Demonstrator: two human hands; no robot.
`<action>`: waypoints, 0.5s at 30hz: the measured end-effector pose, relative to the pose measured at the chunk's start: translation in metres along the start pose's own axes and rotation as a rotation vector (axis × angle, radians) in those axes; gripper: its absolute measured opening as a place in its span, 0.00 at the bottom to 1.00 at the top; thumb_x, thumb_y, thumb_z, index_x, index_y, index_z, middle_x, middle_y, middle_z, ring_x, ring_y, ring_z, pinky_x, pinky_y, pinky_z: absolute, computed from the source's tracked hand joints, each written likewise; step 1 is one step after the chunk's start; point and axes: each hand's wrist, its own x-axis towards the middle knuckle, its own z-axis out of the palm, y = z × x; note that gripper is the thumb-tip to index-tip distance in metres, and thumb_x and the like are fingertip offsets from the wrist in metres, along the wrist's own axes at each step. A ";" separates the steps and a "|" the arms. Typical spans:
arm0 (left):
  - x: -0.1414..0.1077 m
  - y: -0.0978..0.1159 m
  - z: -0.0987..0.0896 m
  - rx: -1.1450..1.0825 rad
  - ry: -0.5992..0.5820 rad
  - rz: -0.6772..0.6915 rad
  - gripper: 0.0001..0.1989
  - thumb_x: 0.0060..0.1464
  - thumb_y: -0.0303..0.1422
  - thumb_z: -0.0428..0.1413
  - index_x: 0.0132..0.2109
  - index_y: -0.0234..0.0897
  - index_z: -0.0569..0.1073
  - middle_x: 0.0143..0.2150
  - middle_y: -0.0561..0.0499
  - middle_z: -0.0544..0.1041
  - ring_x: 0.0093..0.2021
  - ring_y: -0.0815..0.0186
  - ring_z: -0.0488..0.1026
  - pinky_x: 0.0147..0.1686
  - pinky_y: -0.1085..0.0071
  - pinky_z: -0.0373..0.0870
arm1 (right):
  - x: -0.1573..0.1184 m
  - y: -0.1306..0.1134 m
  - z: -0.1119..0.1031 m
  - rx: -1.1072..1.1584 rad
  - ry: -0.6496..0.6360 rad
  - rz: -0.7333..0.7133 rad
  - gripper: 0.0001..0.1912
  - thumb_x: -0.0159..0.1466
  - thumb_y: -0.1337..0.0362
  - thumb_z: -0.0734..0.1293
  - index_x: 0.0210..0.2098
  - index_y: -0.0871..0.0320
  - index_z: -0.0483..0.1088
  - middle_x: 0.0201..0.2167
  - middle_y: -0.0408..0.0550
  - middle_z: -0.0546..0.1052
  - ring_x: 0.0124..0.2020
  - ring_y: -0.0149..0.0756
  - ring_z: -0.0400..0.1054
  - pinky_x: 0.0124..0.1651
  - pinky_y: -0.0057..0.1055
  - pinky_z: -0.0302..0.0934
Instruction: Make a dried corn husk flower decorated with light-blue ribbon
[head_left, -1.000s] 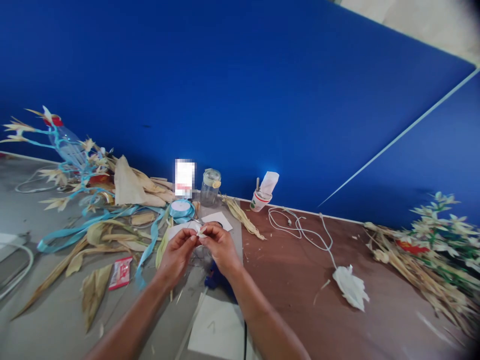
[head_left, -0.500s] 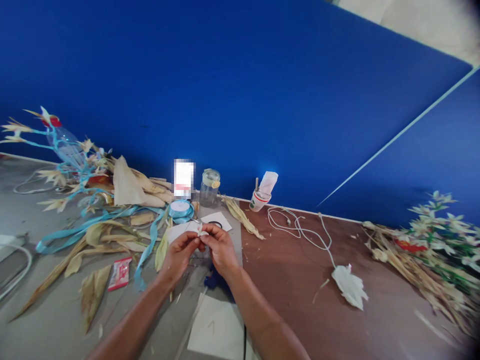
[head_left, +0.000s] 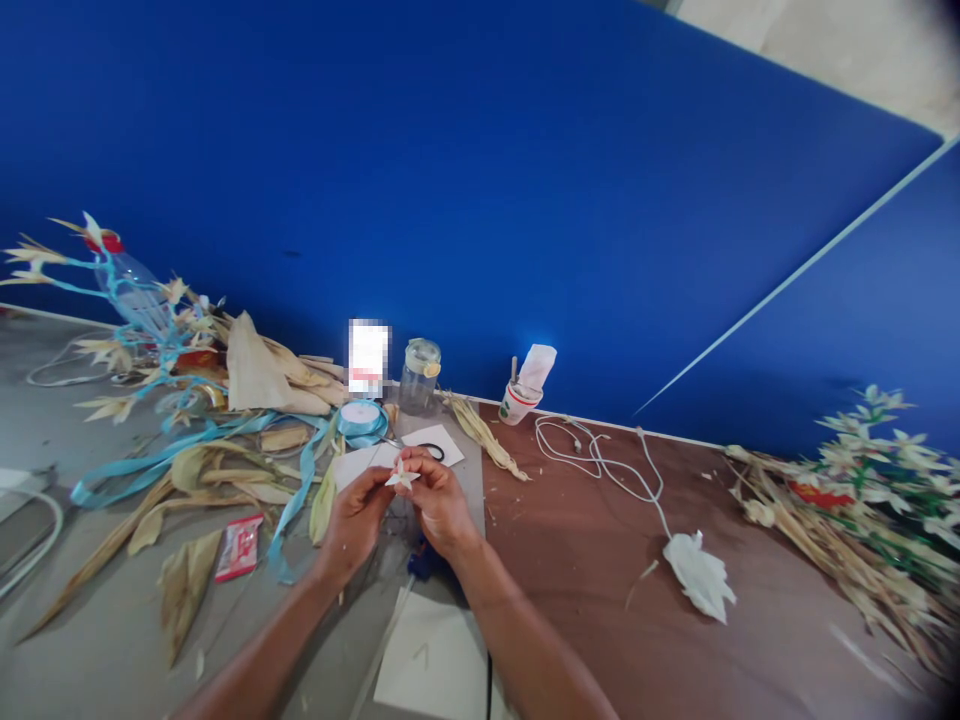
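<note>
A small white star-shaped flower (head_left: 403,478) is pinched between my two hands, its pointed petals facing up toward me. My left hand (head_left: 357,520) grips it from the left with thumb and fingertips. From the right, my right hand (head_left: 444,505) closes its fingers on the same flower. Just beyond the hands lie scissors with a black handle (head_left: 430,452) on white paper (head_left: 450,440), partly hidden. A roll of light blue ribbon (head_left: 362,422) sits behind my left hand. Below my right hand is a dark blue object (head_left: 421,562) whose kind I cannot make out.
Dried corn husks (head_left: 225,470) and loose blue ribbon (head_left: 150,470) spread to the left, beside a red packet (head_left: 239,548). A glass jar (head_left: 420,375) and a paper cup (head_left: 519,400) stand near the blue partition (head_left: 480,200). A white cable (head_left: 600,455) and white flowers (head_left: 877,450) are rightward.
The flower has been turned so its spread petals now show between my fingers. My hands have shifted only slightly; the things around them stay put.
</note>
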 end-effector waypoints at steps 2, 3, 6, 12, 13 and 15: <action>0.000 0.000 0.000 -0.010 -0.002 0.002 0.03 0.44 0.30 0.61 0.30 0.41 0.77 0.27 0.54 0.75 0.31 0.64 0.69 0.34 0.71 0.65 | 0.000 0.000 0.000 0.006 -0.007 0.014 0.11 0.42 0.62 0.77 0.23 0.54 0.75 0.36 0.44 0.70 0.38 0.34 0.65 0.40 0.29 0.62; 0.000 0.000 0.001 -0.020 -0.002 0.002 0.03 0.44 0.30 0.61 0.30 0.41 0.77 0.27 0.54 0.75 0.31 0.64 0.68 0.34 0.71 0.65 | 0.000 0.000 0.000 0.002 -0.009 0.018 0.10 0.42 0.62 0.77 0.23 0.55 0.75 0.36 0.44 0.70 0.37 0.33 0.65 0.40 0.29 0.62; 0.000 0.000 0.001 -0.028 -0.004 0.003 0.02 0.43 0.30 0.61 0.29 0.40 0.77 0.26 0.54 0.75 0.30 0.65 0.68 0.33 0.72 0.65 | 0.001 0.000 0.000 -0.006 -0.011 0.017 0.10 0.43 0.62 0.77 0.23 0.55 0.74 0.36 0.44 0.70 0.36 0.32 0.65 0.40 0.29 0.62; 0.001 -0.001 0.001 -0.020 -0.008 -0.006 0.02 0.45 0.32 0.61 0.28 0.40 0.77 0.26 0.53 0.74 0.29 0.65 0.68 0.32 0.72 0.64 | -0.001 -0.002 0.000 0.070 -0.007 0.050 0.11 0.41 0.62 0.77 0.24 0.55 0.75 0.36 0.44 0.71 0.36 0.32 0.66 0.38 0.28 0.63; 0.001 -0.001 0.001 -0.032 -0.002 -0.012 0.02 0.44 0.32 0.62 0.28 0.40 0.77 0.26 0.53 0.74 0.29 0.65 0.68 0.32 0.72 0.64 | -0.001 -0.003 0.000 0.087 -0.012 0.062 0.12 0.41 0.62 0.77 0.25 0.54 0.75 0.37 0.44 0.71 0.35 0.32 0.66 0.38 0.28 0.63; 0.002 0.000 0.002 -0.052 0.008 -0.026 0.02 0.43 0.32 0.62 0.28 0.40 0.77 0.26 0.54 0.74 0.29 0.65 0.68 0.32 0.72 0.65 | -0.002 -0.004 0.001 0.106 -0.011 0.086 0.12 0.41 0.63 0.77 0.25 0.55 0.76 0.37 0.44 0.71 0.35 0.32 0.66 0.37 0.28 0.63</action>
